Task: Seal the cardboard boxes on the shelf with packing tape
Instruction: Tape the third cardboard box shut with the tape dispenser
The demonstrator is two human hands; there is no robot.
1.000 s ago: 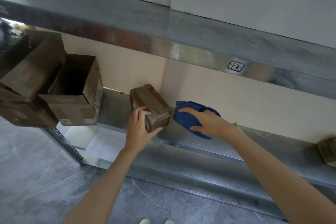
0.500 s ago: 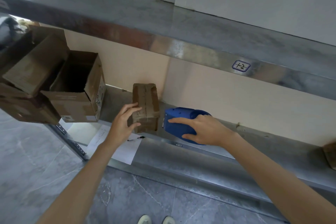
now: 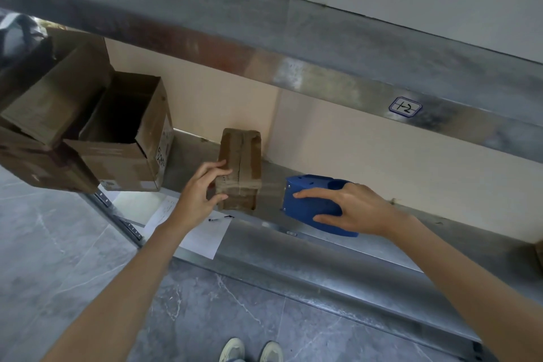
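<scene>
Cardboard boxes: one small closed box (image 3: pixel 245 156) between the hands, one open box (image 3: pixel 123 156) left of the left hand (image 3: pixel 199 197), and at least two stacked further left. One blue tape dispenser (image 3: pixel 311 203) sits on the shelf (image 3: pixel 323 247). Above the right hand (image 3: pixel 358 209), a label (image 3: pixel 405 107) reads "+2". The left hand clasps the small closed box; the right hand grips the tape dispenser.

You can read one label: a small blue-bordered sticker (image 3: pixel 405 107) on the front edge of the upper shelf (image 3: pixel 323 79), towards the right, handwritten "+2" or "1-2". The dark scrawl (image 3: pixel 161 156) on the open box (image 3: pixel 117 164) at the left and the print on the paper (image 3: pixel 202 236) are too small for you to read.
</scene>
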